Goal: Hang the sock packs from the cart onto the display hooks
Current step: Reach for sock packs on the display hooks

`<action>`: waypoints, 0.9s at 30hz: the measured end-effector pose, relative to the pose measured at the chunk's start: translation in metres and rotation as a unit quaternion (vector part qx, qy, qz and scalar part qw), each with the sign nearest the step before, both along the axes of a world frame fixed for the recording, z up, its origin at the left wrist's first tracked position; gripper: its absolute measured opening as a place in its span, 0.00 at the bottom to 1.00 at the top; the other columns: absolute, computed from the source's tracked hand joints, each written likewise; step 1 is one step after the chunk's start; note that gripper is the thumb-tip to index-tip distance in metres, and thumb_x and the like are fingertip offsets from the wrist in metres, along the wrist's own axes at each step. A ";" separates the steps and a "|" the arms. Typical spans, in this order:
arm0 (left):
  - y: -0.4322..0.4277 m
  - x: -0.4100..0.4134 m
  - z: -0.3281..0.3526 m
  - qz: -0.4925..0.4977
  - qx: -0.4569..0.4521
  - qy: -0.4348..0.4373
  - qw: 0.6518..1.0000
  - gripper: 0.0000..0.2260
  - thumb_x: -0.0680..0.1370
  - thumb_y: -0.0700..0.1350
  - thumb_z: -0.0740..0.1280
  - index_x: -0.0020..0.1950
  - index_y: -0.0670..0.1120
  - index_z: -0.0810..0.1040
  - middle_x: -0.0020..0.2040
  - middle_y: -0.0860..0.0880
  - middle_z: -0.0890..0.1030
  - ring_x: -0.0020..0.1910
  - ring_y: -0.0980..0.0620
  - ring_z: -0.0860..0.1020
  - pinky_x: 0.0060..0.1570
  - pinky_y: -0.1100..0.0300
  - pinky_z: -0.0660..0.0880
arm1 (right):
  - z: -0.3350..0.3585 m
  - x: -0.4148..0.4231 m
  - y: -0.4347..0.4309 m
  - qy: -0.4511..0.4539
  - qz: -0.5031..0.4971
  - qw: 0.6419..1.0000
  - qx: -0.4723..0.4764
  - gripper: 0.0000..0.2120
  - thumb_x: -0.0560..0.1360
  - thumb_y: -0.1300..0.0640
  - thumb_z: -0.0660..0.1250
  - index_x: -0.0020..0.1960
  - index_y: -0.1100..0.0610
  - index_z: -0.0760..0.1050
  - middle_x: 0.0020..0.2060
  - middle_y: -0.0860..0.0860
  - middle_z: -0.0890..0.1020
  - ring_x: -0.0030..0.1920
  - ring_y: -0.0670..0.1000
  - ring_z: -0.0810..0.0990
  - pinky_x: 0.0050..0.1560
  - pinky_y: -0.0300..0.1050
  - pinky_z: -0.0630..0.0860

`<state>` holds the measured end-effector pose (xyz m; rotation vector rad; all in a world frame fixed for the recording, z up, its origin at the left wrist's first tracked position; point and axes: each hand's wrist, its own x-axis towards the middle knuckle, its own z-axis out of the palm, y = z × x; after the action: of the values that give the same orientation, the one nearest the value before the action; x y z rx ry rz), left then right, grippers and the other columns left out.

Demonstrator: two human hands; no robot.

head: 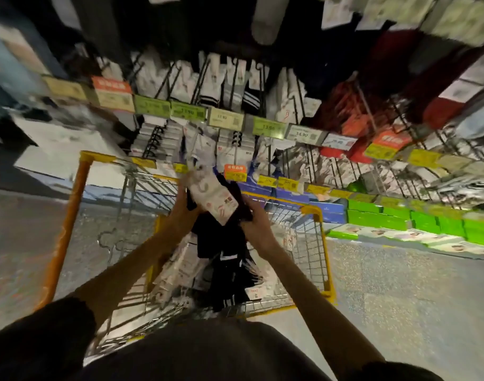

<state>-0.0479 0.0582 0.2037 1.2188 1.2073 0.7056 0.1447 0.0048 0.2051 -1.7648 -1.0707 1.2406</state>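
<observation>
Black sleeve (34, 339) nearest. Left hand (183, 206) and right hand (256, 225) curl fingers round white-carded black sock packs (216, 200) over yellow-framed wire cart (325, 243). Pickup looks done; next, thread onto thin wire display hook (365, 104).

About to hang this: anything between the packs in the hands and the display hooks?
Nothing visible does. The sock packs, gripped by the left hand and right hand above the cart, face the display hooks; those hooks already carry hung packs, with price tags at their tips.

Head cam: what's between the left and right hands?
Head view: a sock pack, white printed card over dark socks, fills the gap. The left hand and right hand hold it from either side, above the cart.
</observation>
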 end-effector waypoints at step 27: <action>0.063 0.038 0.289 -0.030 0.234 -0.072 0.969 0.16 0.78 0.50 0.69 0.66 0.54 0.77 0.61 0.58 0.81 0.62 0.58 0.77 0.61 0.60 0.74 | 0.261 0.004 0.057 -0.068 0.024 0.945 0.320 0.17 0.79 0.65 0.62 0.60 0.53 0.58 0.50 0.44 0.76 0.46 0.37 0.80 0.49 0.48 0.79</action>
<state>-0.0096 0.1216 0.4927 1.5540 0.9035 1.0532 0.1483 0.0620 0.4662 -1.3293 -1.4082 0.6804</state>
